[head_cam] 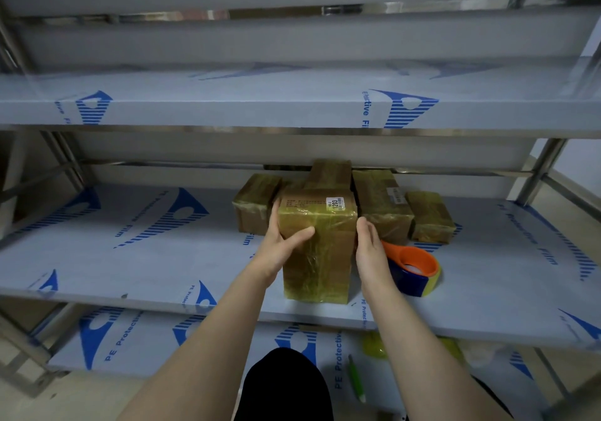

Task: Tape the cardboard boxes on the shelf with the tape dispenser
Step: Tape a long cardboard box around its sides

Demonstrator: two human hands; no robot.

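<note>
Steel shelving covered in blue-printed film is filling the view, and its middle shelf [130,258] is carrying a tall box [320,258] wrapped in yellowish tape. The left hand [279,248] is gripping this box, its thumb curling across the front and its fingers wrapping the left side. The right hand [370,248] is lying flat against the right side with straight fingers. The tape dispenser [416,267] is sitting on the shelf just beside that hand, and smaller boxes [380,206] are standing behind.
</note>
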